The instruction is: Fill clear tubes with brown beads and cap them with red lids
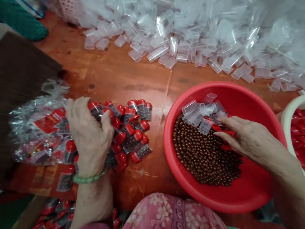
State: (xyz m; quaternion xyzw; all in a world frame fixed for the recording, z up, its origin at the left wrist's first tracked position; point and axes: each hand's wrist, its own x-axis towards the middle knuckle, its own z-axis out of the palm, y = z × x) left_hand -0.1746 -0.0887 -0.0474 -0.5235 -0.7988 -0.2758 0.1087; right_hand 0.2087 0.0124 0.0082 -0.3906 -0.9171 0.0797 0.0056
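My left hand [88, 133], a green bead bracelet on its wrist, lies palm down over a pile of small clear containers with red caps [132, 137] filled with dark balls. Its thumb stands apart from the fingers, and the palm side is hidden. My right hand [240, 135] reaches into a red basin [253, 189], its fingers and thumb closing around red caps [216, 127]. Beside its fingertips, empty clear plastic tubes [193, 113] rest on a bed of small brown balls [205, 155].
A large heap of clear tubes [172, 48] spans the back of the wooden table [113, 74]. At the right stands a white tub [288, 131] of red caps. A clear plastic bag [29, 128] with printed packets lies left. More capped containers [53, 216] sit below the table edge.
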